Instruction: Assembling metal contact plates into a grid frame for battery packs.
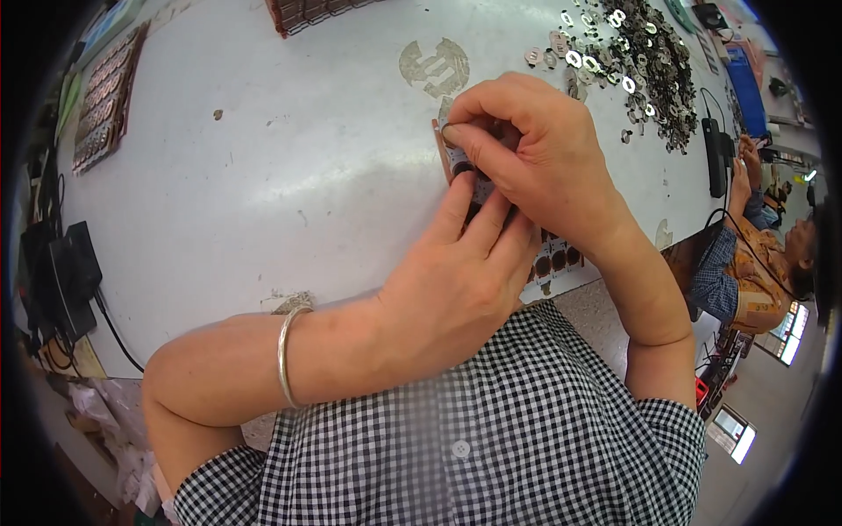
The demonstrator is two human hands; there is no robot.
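A flat panel of circuit boards [558, 258] with dark round parts in rows lies at the table's near edge, mostly hidden under my hands. Its brown edge strip [442, 151] shows beyond my fingertips. My left hand [465, 276] rests over the panel, its fingers stretched out and slightly spread, pressing down on it. Above the panel's far end, my right hand [548, 153] is closed in a pinch, thumb against forefinger. Whatever is between those fingertips is too small and covered to make out.
A heap of small metal pieces [653, 74] spreads over the far right of the white table [263, 167]. A stacked panel [110, 101] stands far left, a brown rack [316, 10] at the back. Black adapters [74, 272] with cables lie left. Another person [759, 272] sits at right.
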